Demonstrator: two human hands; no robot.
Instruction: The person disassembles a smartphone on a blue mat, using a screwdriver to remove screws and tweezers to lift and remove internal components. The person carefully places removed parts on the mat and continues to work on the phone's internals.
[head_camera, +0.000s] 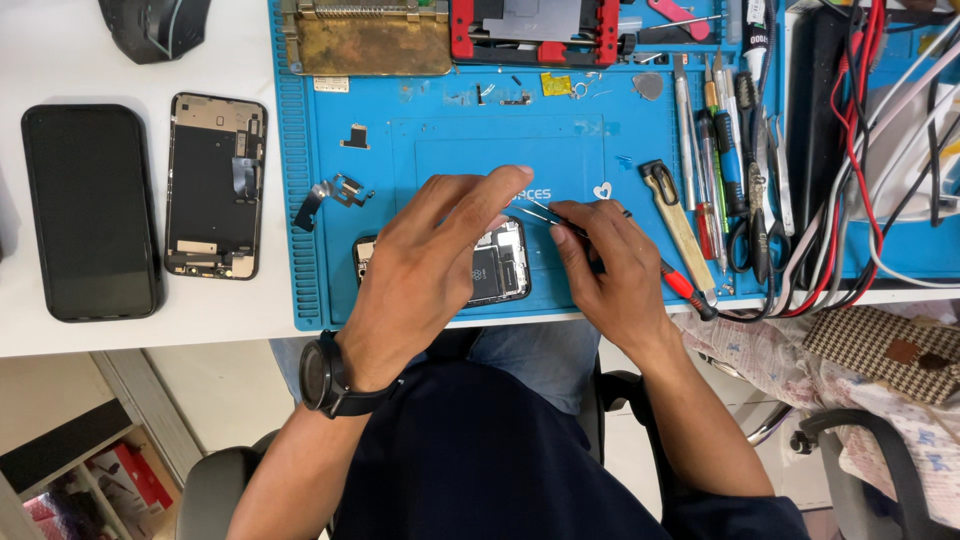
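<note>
Pinched in right hand (610, 270): thin metal tweezers (540, 213), tips pointing left over the opened phone (500, 265). Left hand (430, 265) holds nothing, fingers spread and arched over the phone, covering most of it; only the right part w/ black battery and boards shows. Phone lies flat on blue rubbery work mat (440, 140), near its front edge. Black wristwatch (322, 375) on left wrist.

Around: small metal brackets (335, 192) on mat just left of left hand. Off the mat, on white table (60, 60): stripped phone frame (215, 185) and glossy black screen panel (92, 212), side by side. Row of screwdrivers/pry tools (712, 150) right of the hands, scissors (745, 235) beside them, then a tangle of red/black/white cables (860, 170). Brass-coloured plate (365, 40) and red clamp jig (535, 30) at mat's far edge.
</note>
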